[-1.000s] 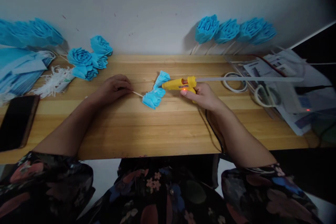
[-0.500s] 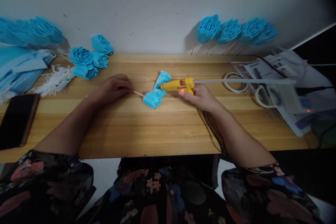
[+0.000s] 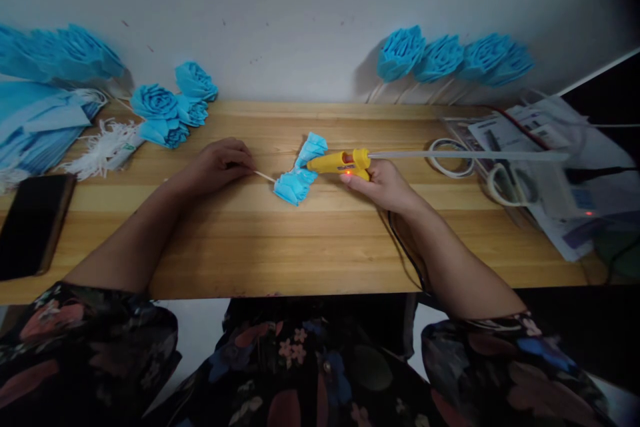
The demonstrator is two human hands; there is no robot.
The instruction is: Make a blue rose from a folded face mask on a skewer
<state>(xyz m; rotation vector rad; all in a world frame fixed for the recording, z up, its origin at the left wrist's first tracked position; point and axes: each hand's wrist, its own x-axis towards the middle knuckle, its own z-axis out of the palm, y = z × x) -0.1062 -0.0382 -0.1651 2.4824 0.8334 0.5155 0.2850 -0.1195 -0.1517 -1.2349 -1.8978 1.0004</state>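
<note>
Between the fingers of my left hand (image 3: pixel 225 163) is a thin wooden stick (image 3: pixel 264 176). On its far end sits a partly wound blue flower (image 3: pixel 295 187), and a loose strip of blue material (image 3: pixel 313 148) stretches up and away from it. My right hand (image 3: pixel 383 185) is wrapped round a yellow glue gun (image 3: pixel 337 163) with a red light on. The gun's nozzle points left and is at the strip, just above the flower; whether it touches cannot be made out. A long translucent glue stick (image 3: pixel 450 155) pokes out of the gun's back.
Finished blue flowers (image 3: pixel 400 55) lean on the wall at right, more flowers (image 3: pixel 155 103) lie at left. Blue sheets (image 3: pixel 40 123), white cords (image 3: pixel 107 150) and a phone (image 3: pixel 35 227) are at left. Tape (image 3: pixel 451 158), scissors (image 3: pixel 510 185), papers and a black cable (image 3: pixel 400 240) lie at right.
The view has shifted very slightly. Both hands keep their hold, and the glue gun's nozzle stays at the blue strip with hardly any movement.
</note>
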